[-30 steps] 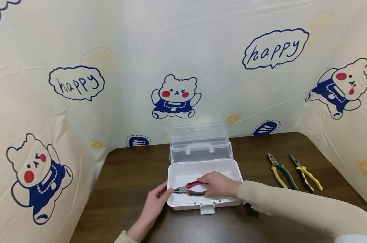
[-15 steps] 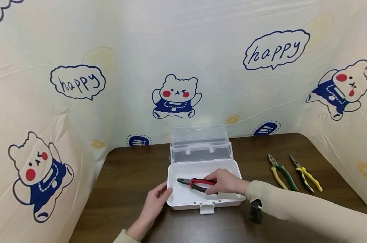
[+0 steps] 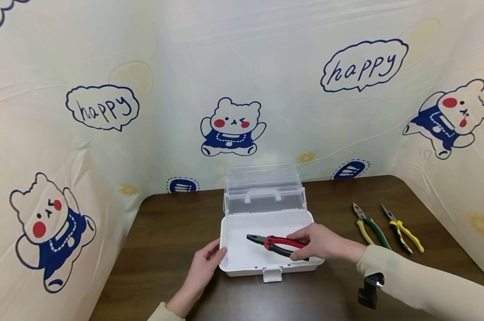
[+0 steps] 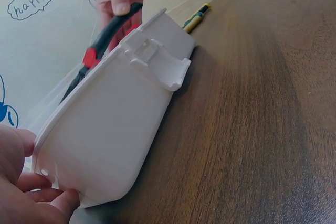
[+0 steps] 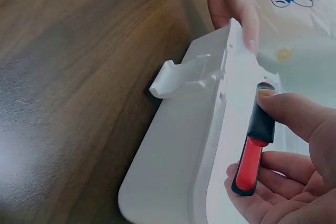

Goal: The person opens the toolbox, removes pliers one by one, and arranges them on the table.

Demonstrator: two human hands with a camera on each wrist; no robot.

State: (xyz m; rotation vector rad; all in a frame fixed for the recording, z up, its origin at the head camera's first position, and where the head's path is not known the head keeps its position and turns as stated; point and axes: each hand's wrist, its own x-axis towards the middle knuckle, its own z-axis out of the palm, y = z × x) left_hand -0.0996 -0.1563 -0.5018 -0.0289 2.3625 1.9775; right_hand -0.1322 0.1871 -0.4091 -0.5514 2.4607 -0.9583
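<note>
My right hand (image 3: 324, 240) grips combination pliers (image 3: 267, 245) with red and black handles, thumb on one handle and fingers on the other. The handles stand spread, and the dark jaws point left over the white inside of an open toolbox (image 3: 250, 269). In the right wrist view, the handle ends (image 5: 249, 163) show between thumb and fingers near the box's front rim. My left hand (image 3: 203, 265) holds the box at its left end. Its thumb lies at the rim and its fingers (image 4: 65, 200) press the outer wall.
Two more pliers lie on the brown table (image 3: 178, 223) right of the box: a green and cream pair (image 3: 361, 217) and yellow and black long-nose pliers (image 3: 394, 223). The box's clear lid (image 3: 262, 176) stands raised behind. A white latch (image 3: 272, 275) juts from the front.
My right hand has lifted the red and black pliers off the box floor and drawn them right and toward the front rim. My left hand stays on the box.
</note>
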